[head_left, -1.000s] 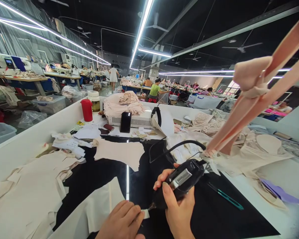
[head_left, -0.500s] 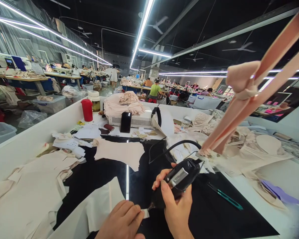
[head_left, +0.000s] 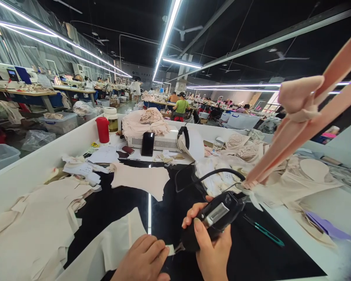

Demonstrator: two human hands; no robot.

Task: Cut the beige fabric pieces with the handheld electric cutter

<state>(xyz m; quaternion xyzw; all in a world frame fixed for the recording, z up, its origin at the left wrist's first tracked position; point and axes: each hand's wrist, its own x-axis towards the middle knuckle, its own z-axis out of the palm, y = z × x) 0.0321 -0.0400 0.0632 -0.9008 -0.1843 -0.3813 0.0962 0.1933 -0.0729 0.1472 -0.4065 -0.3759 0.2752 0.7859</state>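
My right hand point(head_left: 212, 244) is wrapped round a black corded hand tool point(head_left: 212, 218) with a silver plate on its side and a narrow metal tip. The tip points down-left and is close to a small pale strip end point(head_left: 171, 249); I cannot tell whether they touch. My left hand point(head_left: 144, 259), fingers pressed together, holds down a cream fabric piece point(head_left: 118, 234) from which the strip end sticks out. A knotted pink fabric strap point(head_left: 280, 144) runs from the tool's rear up to the right.
Green tweezers point(head_left: 265, 231) lie right of the tool on the black tabletop point(head_left: 251, 253). Cream fabric pieces point(head_left: 32, 218) are stacked at left, and another panel point(head_left: 140, 177) lies ahead. Farther back stand a phone point(head_left: 148, 143) and a red cup point(head_left: 102, 129). Co-workers sit beyond.
My right hand and the tool have shifted a little to the right, and the strap has swung right with them. My left hand has hardly moved.
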